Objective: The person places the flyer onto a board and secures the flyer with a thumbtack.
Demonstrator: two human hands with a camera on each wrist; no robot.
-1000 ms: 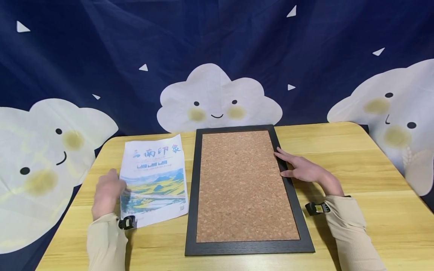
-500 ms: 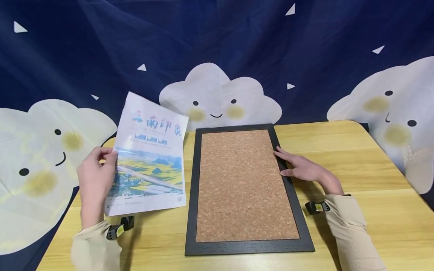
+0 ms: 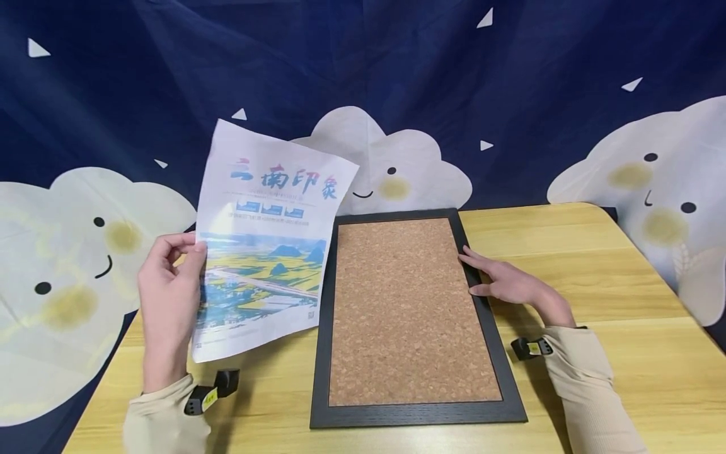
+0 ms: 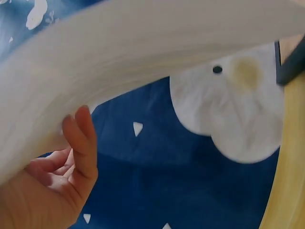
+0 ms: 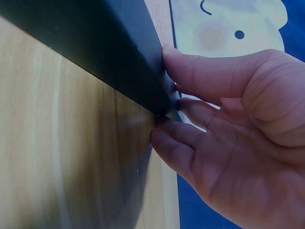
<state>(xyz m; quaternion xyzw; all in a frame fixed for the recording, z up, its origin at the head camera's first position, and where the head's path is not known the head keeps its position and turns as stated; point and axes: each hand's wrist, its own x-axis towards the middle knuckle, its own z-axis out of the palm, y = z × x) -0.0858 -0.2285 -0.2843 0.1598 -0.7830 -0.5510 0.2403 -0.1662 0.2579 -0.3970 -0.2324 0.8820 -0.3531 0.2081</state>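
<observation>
My left hand (image 3: 170, 290) pinches a printed poster sheet (image 3: 266, 227) by its left edge, between thumb and fingers. The sheet tilts upward off the table, bowed a little, its landscape print and lettering facing me; its right side overlaps the frame's left border. In the left wrist view the sheet's pale back (image 4: 143, 43) hides the fingertips' far side. A black picture frame (image 3: 420, 414) with a cork panel (image 3: 414, 315) lies at the middle of the table. Along its right border rests my right hand (image 3: 505, 282), fingers nearly straight, fingertips touching the frame's side and thumb at its edge.
The wooden table (image 3: 573, 265) has a rounded far corner. Behind it hangs a dark blue cloth (image 3: 363, 57) printed with smiling clouds and small white triangles. A small black camera sits on each wrist.
The left hand has taken the poster's left edge and lifted it off the table, then carried it rightward toward the frame. My right hand and the frame have stayed put.
</observation>
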